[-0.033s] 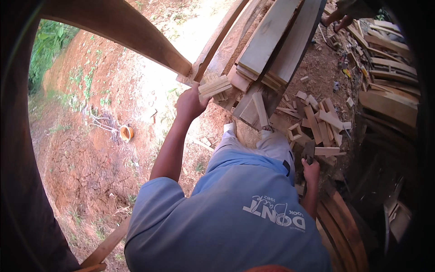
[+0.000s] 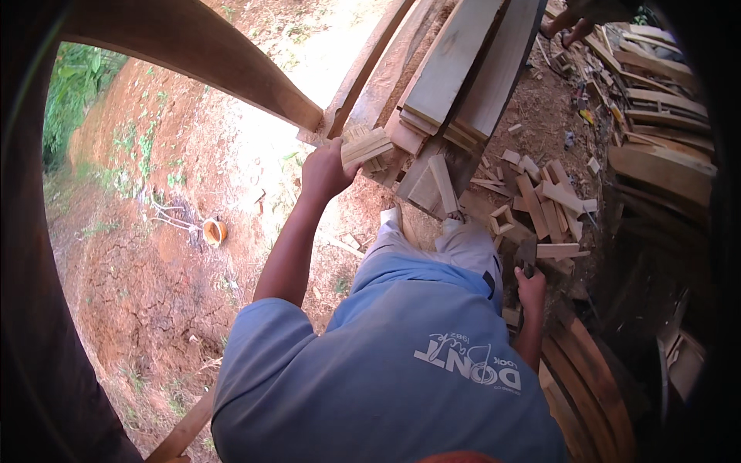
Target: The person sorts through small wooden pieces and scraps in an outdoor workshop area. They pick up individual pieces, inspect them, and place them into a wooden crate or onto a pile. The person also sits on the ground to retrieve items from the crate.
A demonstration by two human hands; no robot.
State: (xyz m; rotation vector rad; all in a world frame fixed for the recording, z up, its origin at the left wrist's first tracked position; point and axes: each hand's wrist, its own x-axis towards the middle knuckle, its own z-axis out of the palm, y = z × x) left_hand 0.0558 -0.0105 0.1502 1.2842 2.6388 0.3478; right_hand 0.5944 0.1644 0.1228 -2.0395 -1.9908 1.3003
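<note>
With my left arm reaching forward, my left hand (image 2: 324,170) is closed around the end of a short bundle of pale wooden strips (image 2: 366,148). The strips rest at the near edge of the wooden bench (image 2: 428,202). Low on my right side, my right hand (image 2: 531,287) is wrapped round the dark handle of a flat-bladed tool (image 2: 526,253); I cannot make out its exact kind. A tapered wood offcut (image 2: 442,184) lies on the bench between the two hands.
Long planks (image 2: 451,69) are stacked on the bench. To its right lies a heap of offcuts (image 2: 544,204), with curved boards (image 2: 664,166) beyond. A thick beam (image 2: 208,54) slants across the upper left. An orange bucket (image 2: 214,231) lies on the dirt. Another person's feet (image 2: 567,29) show at the upper right.
The view has shifted very slightly. Both hands keep the same hold on the strips and the tool.
</note>
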